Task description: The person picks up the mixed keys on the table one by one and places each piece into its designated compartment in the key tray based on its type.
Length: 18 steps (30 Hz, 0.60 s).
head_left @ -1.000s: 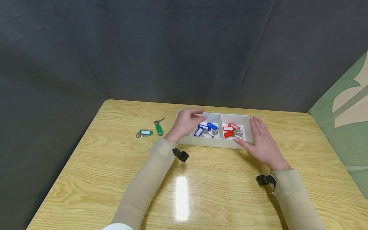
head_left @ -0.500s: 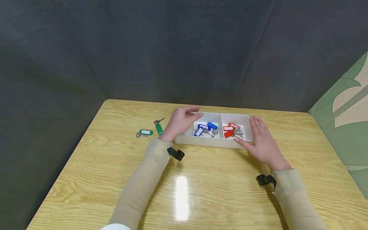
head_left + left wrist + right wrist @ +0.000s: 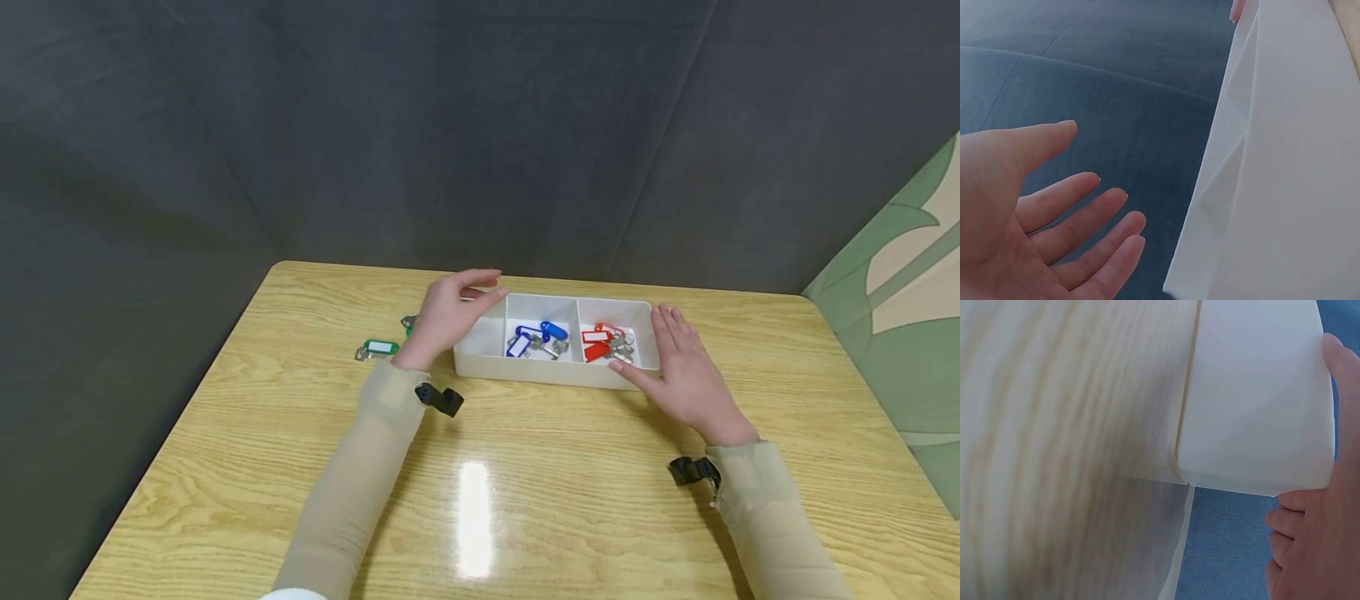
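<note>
A white three-compartment tray (image 3: 525,369) stands toward the back of the table. Keys with blue tags (image 3: 554,330) lie in its middle compartment, keys with red tags (image 3: 597,351) in the right one. My left hand (image 3: 447,315) hovers over the tray's left end with fingers apart, and the left wrist view shows nothing in it. It covers part of the left compartment. My right hand (image 3: 686,379) rests against the tray's right end, fingers straight along the end wall and thumb at the front rim. Left of the tray lies a green-tagged key (image 3: 381,347); another green-tagged key (image 3: 408,321) is mostly hidden behind my left hand.
The wooden table (image 3: 570,500) carries the tray and the loose keys. A dark curtain (image 3: 480,142) hangs along its back edge, and a panel with green leaf shapes (image 3: 892,317) stands at the right.
My left hand has moved left from above the middle of the tray to its left end, uncovering more of the left compartment and hiding one green-tagged key. The right hand stays in place.
</note>
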### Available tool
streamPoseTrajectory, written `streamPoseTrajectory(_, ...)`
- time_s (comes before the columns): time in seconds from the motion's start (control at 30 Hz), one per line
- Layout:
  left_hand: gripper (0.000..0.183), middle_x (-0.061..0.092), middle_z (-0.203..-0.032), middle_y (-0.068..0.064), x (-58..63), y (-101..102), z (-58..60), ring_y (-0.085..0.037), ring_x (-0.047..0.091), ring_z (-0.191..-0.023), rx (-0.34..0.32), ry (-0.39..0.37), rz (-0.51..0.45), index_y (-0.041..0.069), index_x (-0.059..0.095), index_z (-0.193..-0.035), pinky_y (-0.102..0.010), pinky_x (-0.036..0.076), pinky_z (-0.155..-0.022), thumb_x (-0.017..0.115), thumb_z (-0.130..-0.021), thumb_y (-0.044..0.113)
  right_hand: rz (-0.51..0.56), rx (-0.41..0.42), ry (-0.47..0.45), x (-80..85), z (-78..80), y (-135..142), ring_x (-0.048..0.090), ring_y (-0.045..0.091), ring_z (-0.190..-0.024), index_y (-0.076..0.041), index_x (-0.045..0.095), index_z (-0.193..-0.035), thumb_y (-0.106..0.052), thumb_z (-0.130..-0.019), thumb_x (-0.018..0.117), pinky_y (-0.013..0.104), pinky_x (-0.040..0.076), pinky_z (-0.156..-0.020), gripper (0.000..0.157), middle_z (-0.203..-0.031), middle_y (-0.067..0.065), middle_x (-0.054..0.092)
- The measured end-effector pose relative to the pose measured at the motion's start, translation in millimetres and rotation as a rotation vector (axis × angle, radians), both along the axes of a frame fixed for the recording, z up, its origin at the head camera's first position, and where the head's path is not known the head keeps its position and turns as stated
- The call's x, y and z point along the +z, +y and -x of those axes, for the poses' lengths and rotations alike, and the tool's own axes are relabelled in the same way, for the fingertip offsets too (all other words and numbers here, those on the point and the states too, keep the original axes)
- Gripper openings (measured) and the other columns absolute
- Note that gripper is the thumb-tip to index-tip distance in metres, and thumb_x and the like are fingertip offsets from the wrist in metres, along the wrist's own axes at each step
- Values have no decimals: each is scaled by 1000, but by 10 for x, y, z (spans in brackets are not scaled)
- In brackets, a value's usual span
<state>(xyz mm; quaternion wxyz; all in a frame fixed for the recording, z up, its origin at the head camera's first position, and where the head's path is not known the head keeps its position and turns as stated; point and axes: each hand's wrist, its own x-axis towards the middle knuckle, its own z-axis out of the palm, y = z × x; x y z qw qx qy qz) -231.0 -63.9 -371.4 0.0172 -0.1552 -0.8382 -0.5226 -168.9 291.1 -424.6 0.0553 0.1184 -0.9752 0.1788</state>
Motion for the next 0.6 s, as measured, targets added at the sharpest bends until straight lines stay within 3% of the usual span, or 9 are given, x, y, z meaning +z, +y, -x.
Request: streamPoseTrajectory(0.6, 42, 67, -129, -1, 93, -436, -24, -19, 63, -112, 72, 12, -6, 15, 67, -136, -35, 51, -94, 69, -99, 36, -2, 1, -5, -15, 3, 3, -1, 39, -153, 4, 8, -161, -63, -94, 60, 48, -1, -121, 108, -165, 27, 9)
